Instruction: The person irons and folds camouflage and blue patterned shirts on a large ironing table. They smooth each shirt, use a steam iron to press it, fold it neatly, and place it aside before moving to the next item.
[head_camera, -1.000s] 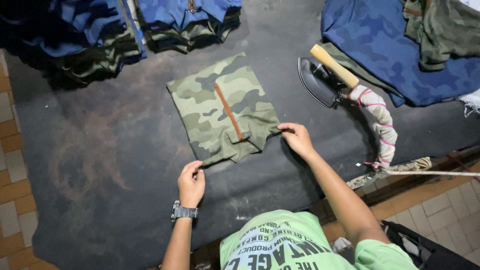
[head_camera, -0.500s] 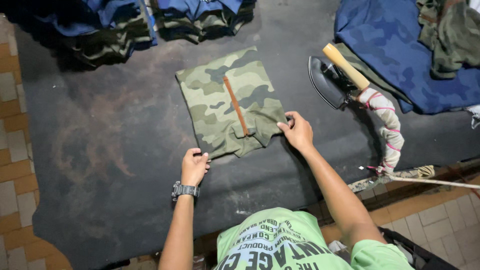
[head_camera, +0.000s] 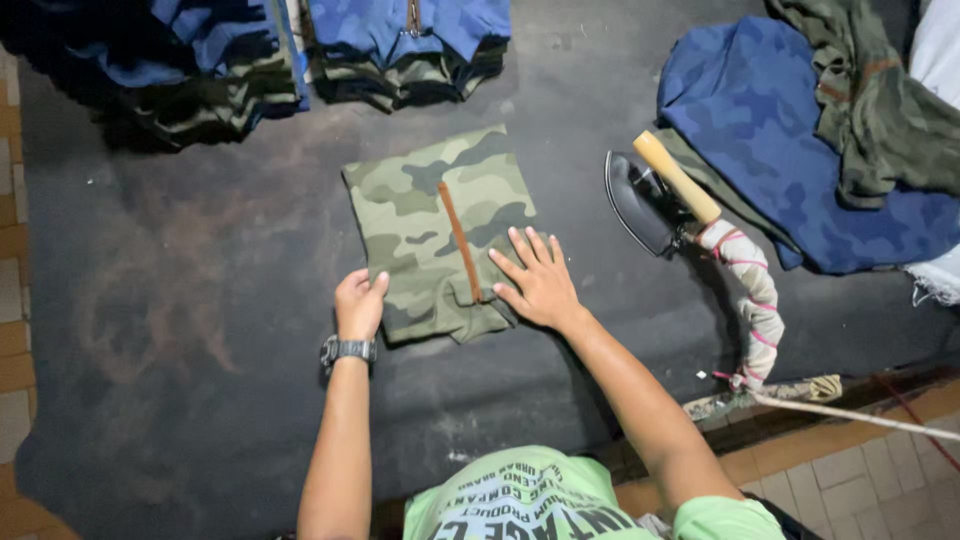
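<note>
Our dark padded surface (head_camera: 180, 300) fills most of the view. Beyond the folded camouflage garment (head_camera: 440, 235), along the far edge, sit stacks of folded clothes (head_camera: 250, 60) in blue and green; to the garment's right lies a loose heap of blue and olive cloth (head_camera: 800, 150). The garment itself lies near the middle of the surface, folded into a neat block with a brown strip running down its front.

Just right of the garment rests an iron (head_camera: 650, 195) with a wooden handle and a wrapped cord trailing toward us.

Our right hand (head_camera: 540, 280) lies flat and spread on the garment's lower right part, holding nothing. Our left hand (head_camera: 360, 305), watch at the wrist, curls its fingers on the lower left edge, pinching the cloth lightly.

To flatten well, we judge the palm should press evenly while the left hand keeps the edge square and taut, so no crease sets.
</note>
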